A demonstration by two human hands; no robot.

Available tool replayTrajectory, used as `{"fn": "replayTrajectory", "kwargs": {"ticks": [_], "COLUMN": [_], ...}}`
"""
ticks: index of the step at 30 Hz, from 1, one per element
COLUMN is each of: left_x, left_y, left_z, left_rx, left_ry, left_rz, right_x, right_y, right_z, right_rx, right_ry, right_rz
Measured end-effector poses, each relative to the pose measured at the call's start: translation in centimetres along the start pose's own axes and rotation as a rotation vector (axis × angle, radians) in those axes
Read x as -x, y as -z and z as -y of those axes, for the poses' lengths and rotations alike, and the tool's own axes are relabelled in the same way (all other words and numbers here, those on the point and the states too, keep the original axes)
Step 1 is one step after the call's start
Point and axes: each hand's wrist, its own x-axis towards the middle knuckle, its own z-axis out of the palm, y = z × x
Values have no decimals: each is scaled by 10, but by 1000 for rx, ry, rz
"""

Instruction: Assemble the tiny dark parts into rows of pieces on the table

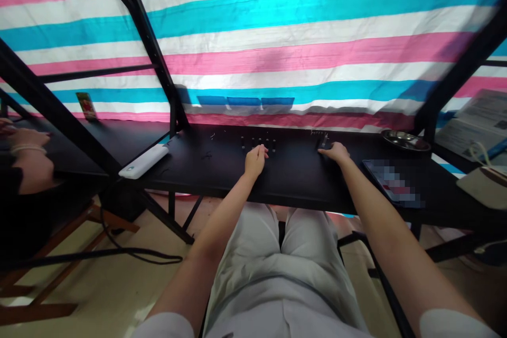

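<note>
My left hand (255, 161) is over the middle of the black table, its fingers curled together; whatever they may hold is hidden. Just beyond it, several small dark pieces with pale tops (243, 142) stand in loose rows. Further right, my right hand (337, 152) has its thumb and fingers around a small dark block (325, 142) at the tabletop. Behind that block lies a short row of tiny pale, pin-like bits (318, 132), too small to name.
A white oblong case (144, 161) lies at the table's left end. To the right are a phone (390, 182) and a round metal dish (406, 140). Black frame posts (158, 58) rise beside a striped sheet (301, 37). Another person's hand (29, 140) is at far left.
</note>
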Motion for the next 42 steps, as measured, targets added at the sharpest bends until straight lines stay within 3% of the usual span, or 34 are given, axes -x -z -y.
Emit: {"fn": "replayTrajectory", "kwargs": {"ticks": [7, 12, 16, 19, 24, 27, 33, 38, 42], "left_x": [1, 1, 3, 5, 6, 5, 2, 2, 3], "left_y": [0, 1, 2, 2, -1, -3, -5, -3, -2], "left_z": [0, -2, -7, -11, -8, -3, 0, -3, -6], "left_rx": [0, -30, -71, -116, -163, -178, -181, -100, -69], "left_ry": [-1, -16, -85, -185, -313, -364, -338, -299, -278], "left_rz": [10, 12, 40, 82, 210, 253, 204, 29, -1], "right_x": [-10, 6, 40, 69, 102, 108, 108, 108, 108], "right_y": [-15, -27, -35, -39, -42, -43, -44, -44, -42], "right_z": [21, 42, 71, 88, 93, 91, 89, 88, 85], "right_rx": [-43, -38, -34, -66, 16, 96, 77, 13, 39], "right_ry": [14, 125, 363, 567, 969, 1070, 1068, 897, 754], "right_rz": [-37, -86, -15, -43, -117, -119, -150, -197, -159]}}
